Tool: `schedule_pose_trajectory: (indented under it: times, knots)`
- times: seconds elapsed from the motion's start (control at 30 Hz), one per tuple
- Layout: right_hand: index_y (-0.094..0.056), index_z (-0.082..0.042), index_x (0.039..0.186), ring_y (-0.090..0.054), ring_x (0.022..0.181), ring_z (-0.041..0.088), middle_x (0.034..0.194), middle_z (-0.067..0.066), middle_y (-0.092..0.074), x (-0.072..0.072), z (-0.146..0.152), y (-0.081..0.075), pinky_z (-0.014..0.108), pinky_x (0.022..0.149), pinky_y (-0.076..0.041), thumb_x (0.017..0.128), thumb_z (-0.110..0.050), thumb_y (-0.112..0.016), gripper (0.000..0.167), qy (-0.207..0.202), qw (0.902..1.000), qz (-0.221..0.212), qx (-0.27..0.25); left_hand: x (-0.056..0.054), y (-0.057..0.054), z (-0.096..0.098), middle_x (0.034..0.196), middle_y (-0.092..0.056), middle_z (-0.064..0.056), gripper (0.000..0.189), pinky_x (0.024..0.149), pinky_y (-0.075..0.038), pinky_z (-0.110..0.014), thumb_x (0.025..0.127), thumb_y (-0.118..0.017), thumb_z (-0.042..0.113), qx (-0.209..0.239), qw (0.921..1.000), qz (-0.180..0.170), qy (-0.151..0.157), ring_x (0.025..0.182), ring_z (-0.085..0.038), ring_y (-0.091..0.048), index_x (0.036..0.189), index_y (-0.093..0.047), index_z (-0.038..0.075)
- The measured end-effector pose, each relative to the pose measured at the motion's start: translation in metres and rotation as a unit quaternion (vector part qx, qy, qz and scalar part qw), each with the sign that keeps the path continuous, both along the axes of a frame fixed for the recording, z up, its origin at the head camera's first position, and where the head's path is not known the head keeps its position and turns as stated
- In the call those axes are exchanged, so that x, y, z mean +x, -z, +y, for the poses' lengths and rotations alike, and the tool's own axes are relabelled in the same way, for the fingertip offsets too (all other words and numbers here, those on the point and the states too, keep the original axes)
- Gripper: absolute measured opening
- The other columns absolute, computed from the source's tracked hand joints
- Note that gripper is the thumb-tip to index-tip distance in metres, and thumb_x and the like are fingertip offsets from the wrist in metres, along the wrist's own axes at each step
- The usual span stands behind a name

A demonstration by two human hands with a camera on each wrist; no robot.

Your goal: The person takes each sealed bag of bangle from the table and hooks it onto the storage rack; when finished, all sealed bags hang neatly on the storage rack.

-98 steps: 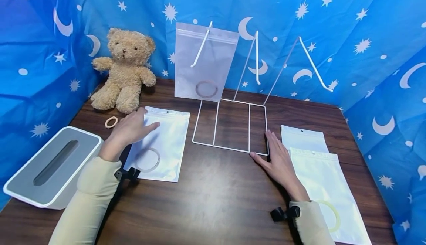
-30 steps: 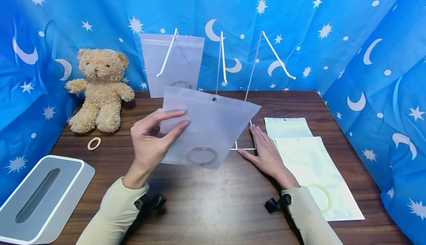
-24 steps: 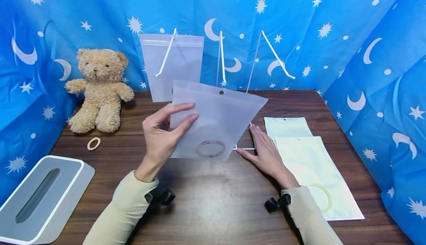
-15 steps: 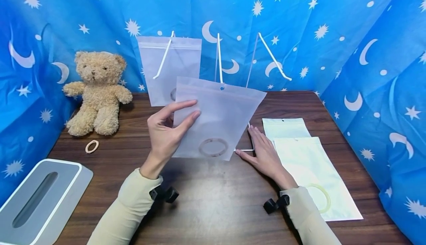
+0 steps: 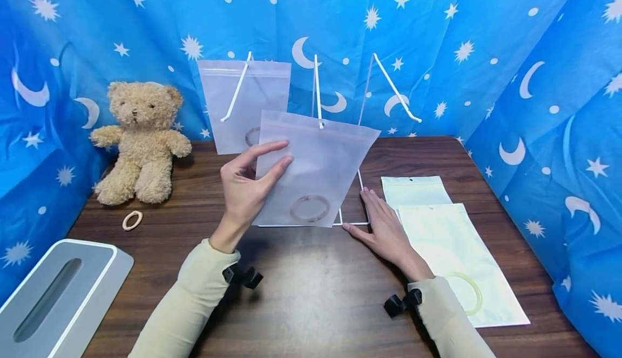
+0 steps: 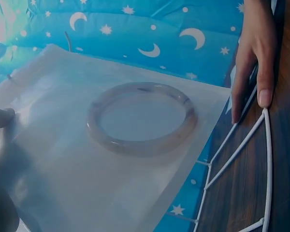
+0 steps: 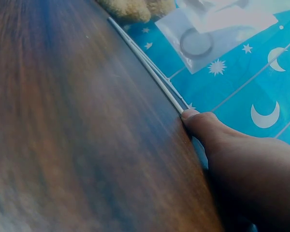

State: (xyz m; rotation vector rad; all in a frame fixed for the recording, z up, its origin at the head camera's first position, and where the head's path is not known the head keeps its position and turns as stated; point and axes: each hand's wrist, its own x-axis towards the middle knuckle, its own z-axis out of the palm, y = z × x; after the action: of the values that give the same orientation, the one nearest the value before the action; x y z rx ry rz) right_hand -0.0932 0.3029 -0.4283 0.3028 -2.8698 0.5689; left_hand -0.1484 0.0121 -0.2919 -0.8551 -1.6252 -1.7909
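My left hand [image 5: 245,188] pinches a frosted zip bag [image 5: 323,158] by its left edge, between thumb and fingers. Inside it lies a greyish-brown bangle [image 6: 147,147], low in the bag. The bag's hanging hole sits right at the tip of the middle hook [image 5: 317,85] of a white wire display rack [image 5: 358,223]. Another zip bag [image 5: 267,93] with a bangle hangs on the left hook [image 5: 237,90]; the right hook [image 5: 396,90] carries nothing. My right hand [image 5: 389,231] rests at the rack base's front right corner, fingers straight and thumb on the front bar.
Two more zip bags lie overlapping at right, the larger bag [image 5: 461,255] with a pale green bangle [image 5: 478,296]. At left are a teddy bear [image 5: 141,142], a small beige ring [image 5: 124,223] and a grey-topped tissue box [image 5: 87,288]. A blue patterned curtain [image 5: 423,1] surrounds the table.
My left hand has picked the bag up from the table at left and carried it right and up to the middle hook, whose tip now meets the hole. My right hand stays on the rack.
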Motion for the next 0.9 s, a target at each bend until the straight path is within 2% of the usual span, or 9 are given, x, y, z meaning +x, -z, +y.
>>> schedule_pose_trajectory:
  times: [0.17, 0.33, 0.43, 0.6, 0.9]
  knots:
    - [-0.026, -0.002, 0.154, -0.025, 0.143, 0.035, 0.156, 0.018, -0.029, 0.001, 0.001, -0.001, 0.055, 0.111, -0.025, 0.088, -0.064, -0.059, 0.095, 0.001, 1.0000, 0.005, -0.001, -0.004, -0.007, 0.003, 0.104, -0.073, -0.008, 0.028, 0.033, -0.015, -0.019, 0.080, -0.077, -0.006, -0.006, 1.0000, 0.001, -0.008, 0.035, -0.005, -0.018, 0.107, -0.074, 0.001]
    - [-0.027, -0.002, 0.153, -0.025, 0.143, 0.034, 0.156, 0.018, -0.030, 0.001, 0.001, -0.002, 0.054, 0.111, -0.025, 0.088, -0.063, -0.060, 0.095, 0.002, 1.0000, 0.008, -0.004, -0.010, -0.014, 0.006, 0.104, -0.073, -0.011, 0.026, 0.031, -0.018, -0.020, 0.081, -0.075, -0.008, -0.015, 0.9997, -0.013, -0.018, 0.032, -0.007, -0.021, 0.107, -0.072, -0.006]
    - [-0.027, -0.002, 0.153, -0.025, 0.143, 0.034, 0.156, 0.018, -0.030, 0.001, 0.000, -0.002, 0.054, 0.111, -0.024, 0.088, -0.063, -0.060, 0.095, -0.001, 1.0000, 0.009, -0.003, -0.017, -0.013, 0.008, 0.104, -0.073, -0.012, 0.026, 0.032, -0.021, -0.020, 0.082, -0.075, -0.007, -0.012, 0.9994, -0.021, -0.024, 0.032, -0.008, -0.024, 0.108, -0.072, -0.006]
    - [-0.027, -0.002, 0.153, -0.025, 0.143, 0.034, 0.156, 0.018, -0.030, 0.000, 0.001, -0.002, 0.054, 0.111, -0.024, 0.088, -0.063, -0.060, 0.096, -0.001, 1.0000, 0.008, -0.001, -0.033, -0.011, 0.013, 0.103, -0.072, -0.015, 0.026, 0.032, -0.027, -0.019, 0.082, -0.075, -0.006, 0.004, 0.9993, -0.032, -0.019, 0.031, -0.011, -0.031, 0.108, -0.071, -0.005]
    - [-0.027, -0.002, 0.153, -0.026, 0.143, 0.034, 0.156, 0.019, -0.030, 0.001, 0.002, -0.002, 0.055, 0.111, -0.024, 0.088, -0.064, -0.059, 0.095, 0.005, 1.0000, -0.002, -0.006, -0.062, -0.013, 0.027, 0.105, -0.072, -0.013, 0.026, 0.032, -0.027, -0.019, 0.083, -0.075, -0.004, 0.026, 0.9988, -0.026, -0.032, 0.031, -0.010, -0.032, 0.109, -0.071, -0.005]
